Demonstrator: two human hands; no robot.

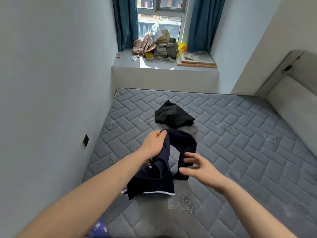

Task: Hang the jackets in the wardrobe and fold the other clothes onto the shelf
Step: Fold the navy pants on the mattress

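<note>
Left hand (154,143): clenched round a bunched fold of the navy garment (154,177), lifting it just above the mattress (240,152); fingertips buried in the cloth, so can't see them.
Right hand (197,167): released, fingers spread and a bit motion-blurred, right at the garment's dangling right-hand part; touching or just short of it, can't tell.
Navy garment: one piece, dark navy with a thin white trim along the lower hem; hangs from the left hand in a loop with the mattress showing through the gap. Too crumpled to say what kind of clothing. Lower end seems to brush the mattress, hard to be sure.
Black garment (173,115): one more piece, loosely heaped on the mattress just beyond the navy one, apart from both hands. Type also hard to make out.
Clothes count: two in sight, one held, one lying.
Mattress: bare grey quilted one, brick pattern with small leaf motifs; near edge cut off by the frame.
Headboard (291,103): pale padded, far right, only partly in frame.
Blue printed thing (99,227): bottom edge, half hidden under the left forearm, unreadable.
Windowsill (154,64): jumble of bags, boxes and wrappers, plus flat boards (197,60) on its right; too tangled to count.
Curtains (125,23): two teal ones, one each side of the window, tops cut off.
Wall plate (86,140): one dark one, on the left wall.
</note>
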